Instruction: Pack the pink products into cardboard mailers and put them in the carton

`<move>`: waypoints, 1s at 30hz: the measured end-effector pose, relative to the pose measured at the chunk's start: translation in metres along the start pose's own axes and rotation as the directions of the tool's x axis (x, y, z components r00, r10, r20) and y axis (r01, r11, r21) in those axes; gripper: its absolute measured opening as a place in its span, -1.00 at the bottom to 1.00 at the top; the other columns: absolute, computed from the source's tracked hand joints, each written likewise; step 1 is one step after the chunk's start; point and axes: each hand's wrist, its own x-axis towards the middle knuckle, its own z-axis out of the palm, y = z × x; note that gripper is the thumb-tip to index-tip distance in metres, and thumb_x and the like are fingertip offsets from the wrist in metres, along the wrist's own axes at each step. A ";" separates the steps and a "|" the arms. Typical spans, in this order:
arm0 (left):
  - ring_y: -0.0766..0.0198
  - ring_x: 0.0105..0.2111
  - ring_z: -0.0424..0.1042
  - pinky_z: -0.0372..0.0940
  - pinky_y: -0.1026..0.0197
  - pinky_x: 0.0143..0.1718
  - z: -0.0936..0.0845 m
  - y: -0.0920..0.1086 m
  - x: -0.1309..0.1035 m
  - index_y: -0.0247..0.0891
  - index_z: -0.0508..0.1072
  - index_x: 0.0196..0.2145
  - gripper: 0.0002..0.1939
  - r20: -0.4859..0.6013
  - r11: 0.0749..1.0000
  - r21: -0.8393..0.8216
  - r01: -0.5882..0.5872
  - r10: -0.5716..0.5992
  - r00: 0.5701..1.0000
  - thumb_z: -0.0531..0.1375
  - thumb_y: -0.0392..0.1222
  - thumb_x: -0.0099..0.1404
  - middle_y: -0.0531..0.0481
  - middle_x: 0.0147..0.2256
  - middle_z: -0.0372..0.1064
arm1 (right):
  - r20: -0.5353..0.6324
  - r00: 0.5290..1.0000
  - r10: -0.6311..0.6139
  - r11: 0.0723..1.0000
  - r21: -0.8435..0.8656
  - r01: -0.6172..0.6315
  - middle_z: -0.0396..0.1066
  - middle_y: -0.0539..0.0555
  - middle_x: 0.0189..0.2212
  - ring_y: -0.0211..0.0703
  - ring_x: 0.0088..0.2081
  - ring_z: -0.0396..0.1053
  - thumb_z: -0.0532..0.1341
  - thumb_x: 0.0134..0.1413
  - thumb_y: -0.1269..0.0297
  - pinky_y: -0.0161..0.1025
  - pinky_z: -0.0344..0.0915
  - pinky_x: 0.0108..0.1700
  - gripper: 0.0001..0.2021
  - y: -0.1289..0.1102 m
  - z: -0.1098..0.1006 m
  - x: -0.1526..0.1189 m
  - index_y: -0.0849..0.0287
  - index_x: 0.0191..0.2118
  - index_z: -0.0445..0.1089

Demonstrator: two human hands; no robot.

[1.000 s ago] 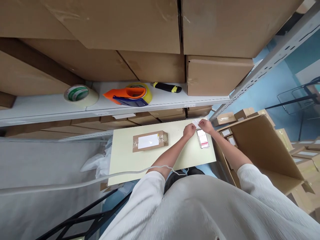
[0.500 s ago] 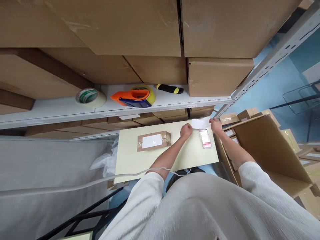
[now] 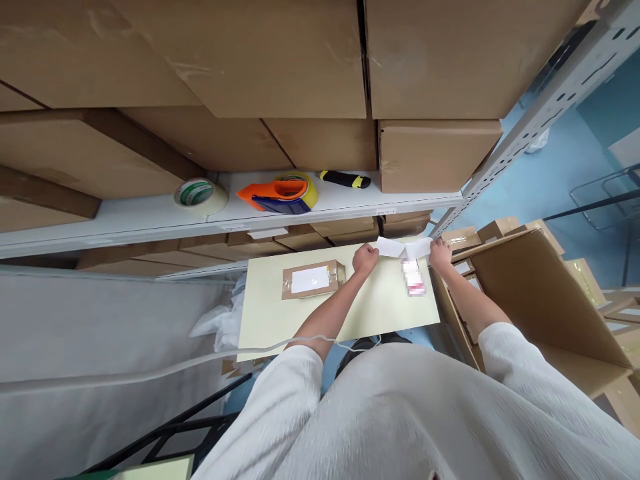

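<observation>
Stretched between my two hands is a white paper strip (image 3: pixel 404 248), bent downward near its middle. My left hand (image 3: pixel 365 259) pinches its left end, and my right hand (image 3: pixel 441 255) grips the right end. Just below the strip, a blurred white and pink item (image 3: pixel 413 279) lies on the pale yellow table (image 3: pixel 263 313). A small taped cardboard box (image 3: pixel 313 279) with a white label rests left of my left hand.
On the shelf (image 3: pixel 235 222) above are a tape roll (image 3: pixel 201 195), an orange tape dispenser (image 3: pixel 280 193) and a black and yellow cutter (image 3: pixel 345 179). A large open carton (image 3: pixel 545 293) stands right of the table. A pale cable (image 3: pixel 190 362) crosses in front.
The paper has spread wider between my hands and now bends in the middle. My left hand has moved slightly left, my right hand slightly right. The camera view has shifted a little.
</observation>
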 end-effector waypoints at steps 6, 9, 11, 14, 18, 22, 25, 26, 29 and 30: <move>0.14 -0.34 0.41 0.18 0.16 -0.30 -0.016 -0.009 -0.011 -0.12 0.26 -0.55 -0.75 0.001 0.985 -0.169 -0.023 0.024 1.000 0.22 -0.26 0.24 0.05 -0.45 0.40 | -0.015 0.998 -0.058 0.993 0.105 0.059 0.29 0.49 0.29 0.43 0.30 0.22 0.22 0.25 0.42 0.26 0.13 0.28 -0.55 -0.009 0.001 -0.014 0.20 0.24 0.43; 0.18 -0.38 0.38 0.19 0.17 -0.30 -0.026 -0.015 -0.021 -0.13 0.29 -0.55 -0.79 0.023 0.964 -0.267 -0.005 0.011 1.000 0.21 -0.25 0.21 0.06 -0.45 0.42 | -0.080 0.964 -0.253 0.946 0.188 0.264 0.32 0.41 0.28 0.37 0.29 0.25 0.22 0.26 0.39 0.22 0.17 0.30 -0.57 -0.029 0.003 -0.027 0.16 0.22 0.43; 0.19 -0.37 0.40 0.22 0.18 -0.29 -0.035 -0.020 -0.030 -0.13 0.32 -0.54 -0.82 0.039 0.943 -0.332 0.005 0.008 0.999 0.20 -0.24 0.19 0.05 -0.43 0.46 | -0.092 0.909 -0.407 0.866 0.277 0.416 0.37 0.32 0.24 0.28 0.24 0.31 0.26 0.27 0.30 0.16 0.25 0.28 -0.57 -0.051 0.005 -0.038 0.12 0.24 0.41; 0.17 -0.34 0.45 0.26 0.18 -0.27 -0.051 -0.030 -0.043 -0.14 0.34 -0.52 -0.86 0.049 0.910 -0.414 0.022 -0.002 0.999 0.21 -0.22 0.18 0.03 -0.43 0.49 | -0.130 0.845 -0.519 0.749 0.407 0.523 0.37 0.24 0.22 0.20 0.20 0.36 0.39 0.19 0.14 0.10 0.33 0.23 -0.43 -0.090 0.007 -0.056 0.06 0.28 0.33; 0.18 -0.28 0.51 0.30 0.19 -0.24 -0.074 -0.049 -0.054 -0.15 0.36 -0.42 -0.93 0.042 0.864 -0.503 0.014 0.008 0.999 0.21 -0.23 0.20 0.02 -0.40 0.49 | -0.208 0.850 -0.485 0.696 0.496 0.519 0.41 0.21 0.15 0.12 0.11 0.41 0.33 0.22 0.19 0.06 0.38 0.17 -0.59 -0.141 0.002 -0.077 0.06 0.16 0.37; 0.20 -0.21 0.54 0.37 0.19 -0.21 -0.100 -0.078 -0.060 -0.14 0.38 -0.06 -0.69 -0.045 0.821 -0.571 -0.005 -0.025 0.999 0.24 -0.27 0.23 -0.04 -0.16 0.53 | -0.247 0.872 -0.423 0.647 0.592 0.481 0.47 0.14 -0.06 0.02 0.01 0.46 0.17 0.25 0.30 -0.04 0.40 0.12 -0.91 -0.182 -0.011 -0.094 0.07 -0.16 0.40; 0.17 -0.01 0.54 0.41 0.18 -0.08 -0.125 -0.102 -0.063 -0.11 0.36 0.08 -0.56 -0.153 0.811 -0.573 -0.115 0.033 0.988 0.24 -0.30 0.24 -0.11 0.10 0.47 | -0.227 0.896 -0.383 0.588 0.688 0.425 0.51 0.07 -0.16 -0.04 -0.07 0.47 0.18 0.18 0.29 -0.10 0.41 0.06 -0.96 -0.212 -0.021 -0.110 0.04 -0.26 0.37; 0.16 0.06 0.52 0.41 0.17 -0.03 -0.134 -0.111 -0.064 -0.10 0.36 0.08 -0.56 -0.179 0.805 -0.572 -0.156 0.063 0.982 0.23 -0.31 0.24 -0.11 0.13 0.46 | -0.213 0.902 -0.375 0.572 0.713 0.406 0.52 0.04 -0.19 -0.05 -0.10 0.47 0.19 0.15 0.28 -0.12 0.41 0.03 -0.97 -0.221 -0.024 -0.115 0.04 -0.27 0.37; 0.15 0.11 0.51 0.38 0.15 0.07 -0.159 -0.134 -0.069 -0.11 0.34 0.11 -0.58 -0.198 0.785 -0.585 -0.205 0.106 0.974 0.19 -0.32 0.31 -0.09 0.06 0.52 | -0.165 0.915 -0.368 0.548 0.757 0.357 0.52 0.00 -0.28 -0.08 -0.20 0.45 0.20 0.10 0.25 -0.18 0.39 -0.07 -0.96 -0.250 -0.031 -0.132 0.04 -0.30 0.37; 0.15 0.09 0.53 0.38 0.14 0.08 -0.166 -0.141 -0.070 -0.10 0.33 0.12 -0.60 -0.187 0.793 -0.578 -0.193 0.101 0.977 0.17 -0.31 0.35 -0.07 0.01 0.55 | -0.152 0.917 -0.368 0.548 0.761 0.347 0.51 -0.01 -0.30 -0.09 -0.24 0.43 0.20 0.10 0.24 -0.19 0.37 -0.11 -0.96 -0.258 -0.033 -0.137 0.04 -0.31 0.36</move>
